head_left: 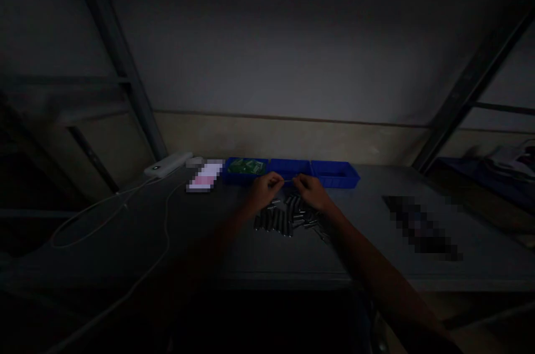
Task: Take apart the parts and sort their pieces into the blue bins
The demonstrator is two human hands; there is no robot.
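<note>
My left hand and my right hand are raised in front of the blue bins, fingertips pinched and facing each other. Between them runs a thin, pale, rod-like piece, gripped at both ends; the dim light hides its exact kind. Just below the hands, several dark metal cylinders lie side by side on the grey table. Thin silvery rods are scattered to their right, partly behind my right forearm.
Three blue bins stand in a row: the left bin holds green packets, beside a middle bin and a right bin. A lit phone, a white power bank and cables lie leftward. A blurred dark object lies rightward.
</note>
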